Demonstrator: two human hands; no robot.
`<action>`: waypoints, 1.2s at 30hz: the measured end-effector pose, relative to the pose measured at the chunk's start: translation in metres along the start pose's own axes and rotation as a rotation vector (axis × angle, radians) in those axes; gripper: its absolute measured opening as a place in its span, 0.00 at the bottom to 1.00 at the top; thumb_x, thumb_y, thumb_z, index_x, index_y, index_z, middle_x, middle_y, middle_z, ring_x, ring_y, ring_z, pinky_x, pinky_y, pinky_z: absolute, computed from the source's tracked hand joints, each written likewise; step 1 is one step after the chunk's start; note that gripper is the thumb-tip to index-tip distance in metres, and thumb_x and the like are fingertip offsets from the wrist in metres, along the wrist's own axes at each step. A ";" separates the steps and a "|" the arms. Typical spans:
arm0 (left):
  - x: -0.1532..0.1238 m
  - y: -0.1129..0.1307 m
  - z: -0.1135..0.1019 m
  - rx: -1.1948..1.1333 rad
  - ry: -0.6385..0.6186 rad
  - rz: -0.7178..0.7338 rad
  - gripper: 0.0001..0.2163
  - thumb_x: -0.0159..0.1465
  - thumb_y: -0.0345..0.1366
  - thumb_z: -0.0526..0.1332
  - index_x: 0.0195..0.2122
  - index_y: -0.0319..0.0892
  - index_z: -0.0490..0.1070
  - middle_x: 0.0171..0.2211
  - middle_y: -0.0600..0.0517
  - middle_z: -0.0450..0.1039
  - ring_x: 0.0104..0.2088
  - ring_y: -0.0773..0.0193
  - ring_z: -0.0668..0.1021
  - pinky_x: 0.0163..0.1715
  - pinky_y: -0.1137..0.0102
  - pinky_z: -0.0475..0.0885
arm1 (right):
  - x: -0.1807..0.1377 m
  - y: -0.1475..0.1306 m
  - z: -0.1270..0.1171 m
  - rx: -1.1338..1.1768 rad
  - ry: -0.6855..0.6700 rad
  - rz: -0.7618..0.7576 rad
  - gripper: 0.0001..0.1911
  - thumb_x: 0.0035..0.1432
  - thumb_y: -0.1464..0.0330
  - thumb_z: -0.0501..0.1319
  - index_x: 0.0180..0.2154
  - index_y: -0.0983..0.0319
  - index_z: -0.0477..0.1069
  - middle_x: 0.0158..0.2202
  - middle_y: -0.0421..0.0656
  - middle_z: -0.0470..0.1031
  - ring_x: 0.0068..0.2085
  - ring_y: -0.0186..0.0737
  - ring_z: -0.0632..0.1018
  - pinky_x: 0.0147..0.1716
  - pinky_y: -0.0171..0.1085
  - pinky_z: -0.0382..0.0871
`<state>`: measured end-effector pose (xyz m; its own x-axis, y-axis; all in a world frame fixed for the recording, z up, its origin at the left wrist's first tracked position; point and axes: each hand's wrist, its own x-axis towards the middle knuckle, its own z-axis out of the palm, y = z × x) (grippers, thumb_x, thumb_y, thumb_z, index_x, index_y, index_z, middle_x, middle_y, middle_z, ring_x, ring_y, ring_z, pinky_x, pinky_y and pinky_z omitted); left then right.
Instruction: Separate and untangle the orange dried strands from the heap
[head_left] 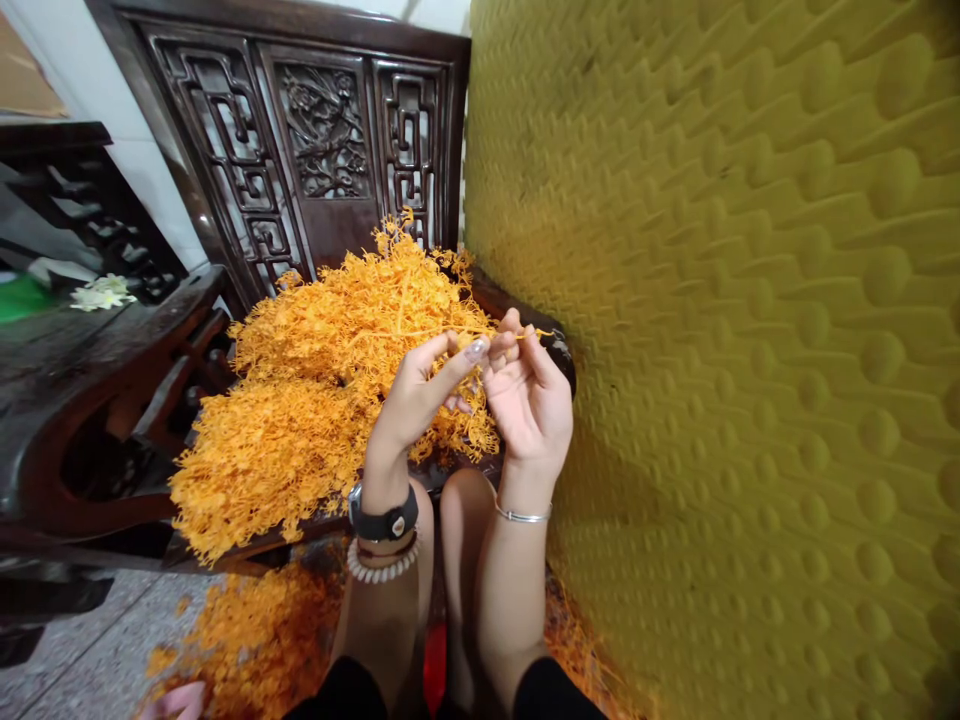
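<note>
A thin orange plastic stem (427, 332) lies crosswise between my two hands, its tip poking out on the right. My right hand (531, 400), palm turned up, pinches it near that tip between thumb and fingers. My left hand (420, 390) is at the same stem, thumb stretched towards the right fingertips and the other fingers bent; its exact contact is partly hidden. Just behind both hands rises a big heap of orange branching plastic sprigs (300, 430), which looks like artificial flower stems.
The heap rests on a dark carved wooden seat with a carved backrest (330, 130). A yellow embossed mat (720, 300) stands upright along the right. More orange pieces (255, 640) litter the floor. At left, a dark wooden table (45, 400) holds pale flowers (103, 292) and something green (22, 297).
</note>
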<state>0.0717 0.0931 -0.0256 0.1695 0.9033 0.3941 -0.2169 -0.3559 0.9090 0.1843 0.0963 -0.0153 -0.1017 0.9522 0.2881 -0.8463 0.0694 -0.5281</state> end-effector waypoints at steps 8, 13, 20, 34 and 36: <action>0.001 -0.010 -0.008 0.076 0.073 -0.011 0.12 0.62 0.42 0.52 0.35 0.41 0.70 0.32 0.50 0.67 0.28 0.69 0.70 0.18 0.80 0.69 | 0.004 0.007 -0.006 -0.465 0.046 -0.235 0.11 0.60 0.62 0.51 0.42 0.56 0.67 0.38 0.39 0.76 0.37 0.33 0.77 0.47 0.41 0.70; -0.003 -0.003 -0.013 0.115 -0.045 -0.067 0.11 0.62 0.41 0.52 0.29 0.40 0.66 0.25 0.54 0.62 0.24 0.71 0.68 0.18 0.78 0.69 | 0.004 0.001 -0.014 -1.054 -0.134 -0.423 0.18 0.51 0.60 0.63 0.44 0.56 0.69 0.47 0.43 0.72 0.51 0.41 0.71 0.55 0.45 0.61; -0.007 0.006 -0.017 0.119 -0.099 -0.152 0.12 0.57 0.41 0.57 0.22 0.39 0.61 0.20 0.58 0.57 0.20 0.74 0.64 0.19 0.79 0.66 | -0.002 -0.013 -0.020 -1.134 -0.625 -0.176 0.20 0.57 0.62 0.57 0.52 0.56 0.65 0.55 0.43 0.67 0.57 0.40 0.67 0.59 0.44 0.56; -0.009 0.003 -0.017 0.813 -0.043 -0.168 0.14 0.60 0.43 0.51 0.24 0.40 0.68 0.19 0.56 0.62 0.22 0.68 0.65 0.24 0.72 0.57 | 0.000 -0.004 -0.021 -1.441 -0.342 -0.132 0.07 0.59 0.63 0.55 0.35 0.61 0.64 0.33 0.40 0.67 0.35 0.34 0.69 0.38 0.35 0.64; -0.012 0.006 -0.019 0.890 -0.121 -0.162 0.14 0.61 0.41 0.50 0.26 0.41 0.69 0.20 0.55 0.64 0.24 0.66 0.67 0.26 0.71 0.58 | -0.002 -0.004 -0.019 -1.548 -0.339 -0.121 0.09 0.59 0.63 0.54 0.30 0.61 0.63 0.29 0.39 0.66 0.31 0.33 0.67 0.34 0.35 0.61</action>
<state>0.0499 0.0849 -0.0276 0.2438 0.9450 0.2182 0.6315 -0.3254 0.7038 0.1979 0.0995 -0.0290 -0.3620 0.8261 0.4319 0.4474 0.5605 -0.6969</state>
